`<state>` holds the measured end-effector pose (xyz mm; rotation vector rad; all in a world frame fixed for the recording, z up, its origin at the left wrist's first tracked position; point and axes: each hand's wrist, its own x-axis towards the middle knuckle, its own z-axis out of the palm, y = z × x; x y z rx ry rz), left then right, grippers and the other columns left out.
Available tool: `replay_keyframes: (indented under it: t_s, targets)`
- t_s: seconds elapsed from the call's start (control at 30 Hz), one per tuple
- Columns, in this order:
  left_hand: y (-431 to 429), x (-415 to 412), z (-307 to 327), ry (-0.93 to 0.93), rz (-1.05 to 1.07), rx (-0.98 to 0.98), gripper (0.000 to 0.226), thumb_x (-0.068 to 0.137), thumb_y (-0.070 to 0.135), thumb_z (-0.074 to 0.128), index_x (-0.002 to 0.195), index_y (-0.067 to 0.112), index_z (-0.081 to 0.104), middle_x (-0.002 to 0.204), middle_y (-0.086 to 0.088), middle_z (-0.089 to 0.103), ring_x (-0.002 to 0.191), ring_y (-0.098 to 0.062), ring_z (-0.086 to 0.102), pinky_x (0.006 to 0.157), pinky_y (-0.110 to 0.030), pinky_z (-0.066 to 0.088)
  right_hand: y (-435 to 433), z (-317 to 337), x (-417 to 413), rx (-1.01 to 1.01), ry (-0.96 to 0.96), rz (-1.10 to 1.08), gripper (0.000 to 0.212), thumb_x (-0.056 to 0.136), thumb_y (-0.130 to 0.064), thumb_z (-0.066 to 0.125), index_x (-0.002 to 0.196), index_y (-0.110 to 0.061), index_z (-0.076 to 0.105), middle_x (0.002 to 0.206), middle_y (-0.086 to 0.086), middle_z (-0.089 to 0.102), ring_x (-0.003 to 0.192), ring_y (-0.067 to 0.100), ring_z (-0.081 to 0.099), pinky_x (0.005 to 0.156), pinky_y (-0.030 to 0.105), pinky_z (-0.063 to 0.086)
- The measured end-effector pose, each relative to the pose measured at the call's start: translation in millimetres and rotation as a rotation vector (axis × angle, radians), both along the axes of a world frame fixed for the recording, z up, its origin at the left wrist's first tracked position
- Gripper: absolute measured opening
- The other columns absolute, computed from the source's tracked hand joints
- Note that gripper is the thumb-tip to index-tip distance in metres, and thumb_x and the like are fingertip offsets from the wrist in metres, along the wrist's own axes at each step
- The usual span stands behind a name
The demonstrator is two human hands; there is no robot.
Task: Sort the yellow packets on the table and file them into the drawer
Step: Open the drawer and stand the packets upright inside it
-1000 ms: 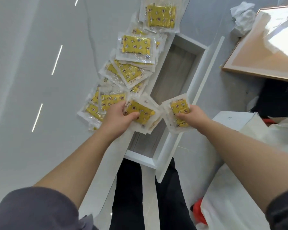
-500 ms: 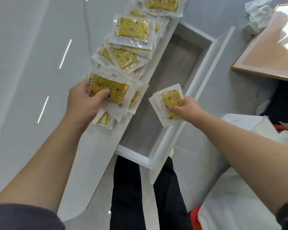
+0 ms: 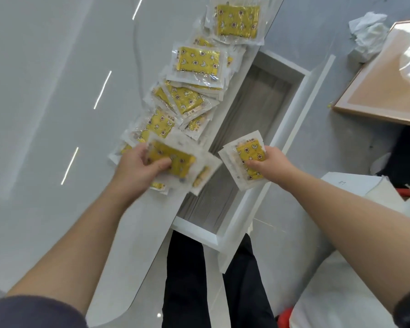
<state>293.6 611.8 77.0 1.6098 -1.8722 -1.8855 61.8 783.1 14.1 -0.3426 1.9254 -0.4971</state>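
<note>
Several yellow packets (image 3: 197, 62) in clear wrappers lie overlapping along the white table's (image 3: 45, 114) right edge. My left hand (image 3: 137, 166) grips a small stack of yellow packets (image 3: 175, 159) at the near end of the row, thumb on top; this stack is blurred. My right hand (image 3: 270, 162) holds another few packets (image 3: 246, 159) fanned together above the open drawer (image 3: 246, 119). The drawer's grey wood-grain floor shows nothing lying on it where visible.
The drawer's white front panel (image 3: 291, 136) juts toward me over my dark trousers (image 3: 185, 280). A wood-framed board (image 3: 388, 74) and crumpled white paper (image 3: 367, 36) lie on the grey floor at right. White sheets (image 3: 341, 292) are piled at lower right.
My left hand with its stack has shifted right and down toward the drawer's edge. My right hand has kept its packets over the drawer, roughly in place.
</note>
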Motion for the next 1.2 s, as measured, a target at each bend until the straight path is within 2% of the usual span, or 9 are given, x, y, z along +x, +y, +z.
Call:
replay_keyframes:
  t_s: [0.17, 0.3, 0.4, 0.5, 0.57, 0.67, 0.93, 1.1, 1.2]
  targets:
    - [75.9, -3.5, -50.3, -0.136, -0.207, 0.033, 0.022, 0.085, 0.009, 0.071, 0.097, 0.026, 0.064, 0.089, 0.018, 0.068, 0.078, 0.008, 0.064, 0.073, -0.012, 0.052, 2.5, -15.1, -7.6, 0.041, 0.053, 0.104, 0.02, 0.091, -0.025, 0.066, 0.11, -0.019, 0.066, 0.105, 0.001, 0.07, 0.097, 0.022, 0.067, 0.088, 0.041, 0.055]
    - [112.8, -9.2, -94.6, -0.287, -0.149, -0.039, 0.008, 0.089, 0.017, 0.067, 0.094, 0.016, 0.06, 0.085, 0.011, 0.064, 0.078, -0.002, 0.06, 0.064, -0.016, 0.047, -5.4, -35.9, -0.9, 0.012, 0.099, 0.297, 0.025, 0.093, -0.026, 0.063, 0.116, -0.018, 0.063, 0.107, 0.001, 0.068, 0.097, 0.021, 0.065, 0.086, 0.038, 0.055]
    - [129.7, -18.0, -119.4, -0.345, -0.182, -0.148, 0.013, 0.091, 0.016, 0.064, 0.089, 0.008, 0.054, 0.083, 0.0, 0.062, 0.075, -0.017, 0.059, 0.063, -0.03, 0.047, -12.2, -58.9, 5.2, 0.007, 0.165, 0.466, 0.025, 0.094, -0.028, 0.062, 0.117, -0.018, 0.058, 0.105, 0.001, 0.066, 0.094, 0.022, 0.063, 0.079, 0.036, 0.054]
    - [143.3, -20.8, -148.6, -0.395, -0.167, -0.145, 0.012, 0.093, 0.013, 0.061, 0.087, 0.01, 0.05, 0.085, -0.001, 0.06, 0.077, -0.019, 0.057, 0.059, -0.028, 0.04, -18.9, -79.3, 8.3, 0.013, 0.201, 0.591, 0.026, 0.094, -0.028, 0.062, 0.117, -0.017, 0.055, 0.104, 0.001, 0.064, 0.092, 0.023, 0.06, 0.074, 0.035, 0.052]
    - [146.3, -13.9, -169.2, -0.456, -0.104, -0.07, 0.01, 0.094, 0.016, 0.059, 0.1, 0.009, 0.055, 0.095, -0.003, 0.062, 0.088, -0.022, 0.059, 0.066, -0.029, 0.042, -21.4, -90.4, 9.9, 0.013, 0.203, 0.658, 0.031, 0.095, -0.025, 0.061, 0.123, -0.014, 0.053, 0.102, -0.001, 0.058, 0.09, 0.021, 0.055, 0.071, 0.032, 0.044]
    - [147.4, 4.1, -195.2, -0.582, -0.059, 0.062, 0.027, 0.095, 0.016, 0.058, 0.118, 0.004, 0.053, 0.116, -0.012, 0.061, 0.109, -0.031, 0.058, 0.083, -0.033, 0.042, -21.0, -105.7, 14.5, 0.033, 0.19, 0.729, 0.034, 0.095, -0.023, 0.061, 0.127, -0.012, 0.052, 0.102, 0.002, 0.057, 0.089, 0.02, 0.052, 0.071, 0.03, 0.042]
    - [143.7, 24.8, -216.5, -0.762, -0.165, 0.164, 0.013, 0.09, 0.021, 0.065, 0.094, 0.015, 0.054, 0.105, -0.008, 0.064, 0.099, -0.029, 0.06, 0.088, -0.04, 0.049, -12.2, -140.9, 39.4, 0.077, 0.082, 0.742, 0.04, 0.092, -0.018, 0.063, 0.131, -0.011, 0.052, 0.112, 0.008, 0.063, 0.097, 0.026, 0.063, 0.082, 0.038, 0.056]
    - [143.4, 24.8, -214.7, -0.728, -0.195, 0.141, 0.019, 0.093, 0.019, 0.061, 0.108, 0.008, 0.056, 0.097, 0.002, 0.042, 0.106, -0.028, 0.055, 0.092, -0.04, 0.046, -6.8, -157.3, 58.7, 0.106, 0.07, 0.735, 0.026, 0.091, -0.022, 0.065, 0.113, -0.009, 0.061, 0.096, 0.005, 0.065, 0.088, 0.024, 0.064, 0.071, 0.032, 0.051]
    - [143.0, 32.7, -213.1, -0.707, -0.228, 0.119, 0.022, 0.094, 0.021, 0.059, 0.111, 0.007, 0.054, 0.11, -0.004, 0.048, 0.11, -0.028, 0.053, 0.091, -0.036, 0.044, -7.0, -158.8, 63.1, 0.118, 0.082, 0.721, 0.029, 0.092, -0.023, 0.064, 0.116, -0.008, 0.061, 0.094, 0.004, 0.063, 0.085, 0.022, 0.061, 0.075, 0.034, 0.053]
